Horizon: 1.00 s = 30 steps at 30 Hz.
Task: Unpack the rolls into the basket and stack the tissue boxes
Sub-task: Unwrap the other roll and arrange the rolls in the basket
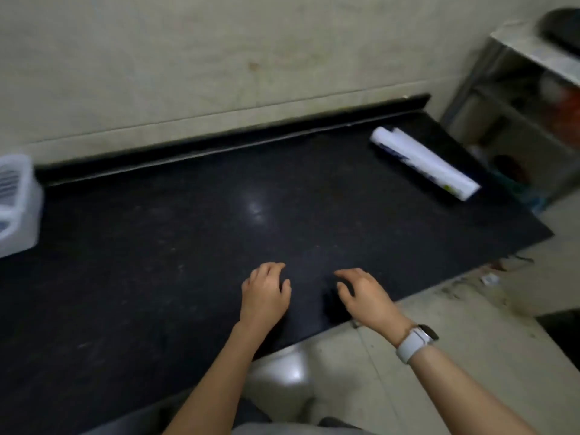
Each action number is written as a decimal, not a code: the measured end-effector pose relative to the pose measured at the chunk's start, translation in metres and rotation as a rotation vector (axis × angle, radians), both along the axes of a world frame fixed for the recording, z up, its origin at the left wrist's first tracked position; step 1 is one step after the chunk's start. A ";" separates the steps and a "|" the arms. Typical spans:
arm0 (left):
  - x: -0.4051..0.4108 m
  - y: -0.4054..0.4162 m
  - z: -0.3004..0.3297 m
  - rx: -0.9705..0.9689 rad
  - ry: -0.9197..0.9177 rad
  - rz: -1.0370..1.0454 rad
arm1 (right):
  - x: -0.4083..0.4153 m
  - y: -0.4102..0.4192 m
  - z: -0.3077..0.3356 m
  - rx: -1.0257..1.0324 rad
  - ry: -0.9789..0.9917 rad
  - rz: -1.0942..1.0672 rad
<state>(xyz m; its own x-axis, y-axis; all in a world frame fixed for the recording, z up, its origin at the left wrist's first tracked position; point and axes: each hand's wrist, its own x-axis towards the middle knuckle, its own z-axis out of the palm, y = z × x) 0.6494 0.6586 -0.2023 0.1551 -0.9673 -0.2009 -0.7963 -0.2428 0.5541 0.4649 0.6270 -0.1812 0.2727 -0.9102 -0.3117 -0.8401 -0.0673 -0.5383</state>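
A long white roll in a printed wrapper lies on the black counter at its far right, near the back ledge. A white slotted plastic basket stands at the counter's left edge, partly cut off by the frame. My left hand hovers over the counter near its front edge, fingers curled loosely, holding nothing. My right hand is beside it, fingers spread, empty, with a white watch on the wrist. No tissue boxes are in view.
A pale wall rises behind the counter's raised back ledge. A metal shelf unit with blurred items stands to the right of the counter. Tiled floor lies below the counter's front edge.
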 end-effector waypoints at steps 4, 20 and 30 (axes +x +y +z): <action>-0.110 -0.059 0.004 0.012 0.052 -0.221 | -0.109 -0.017 -0.001 0.035 -0.017 -0.276; -0.295 -0.303 -0.068 0.263 -0.247 -0.304 | -0.270 -0.272 -0.013 -0.165 0.254 -0.288; -0.298 -0.303 -0.074 0.301 -0.282 -0.246 | -0.271 -0.363 -0.045 0.018 0.314 -0.031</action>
<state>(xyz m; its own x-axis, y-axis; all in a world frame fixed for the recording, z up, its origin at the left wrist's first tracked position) 0.3515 0.3554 -0.2761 0.0172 -0.8872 -0.4611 -0.9594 -0.1446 0.2423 0.1937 0.2643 -0.2263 0.1326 -0.9101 -0.3926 -0.9668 -0.0316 -0.2534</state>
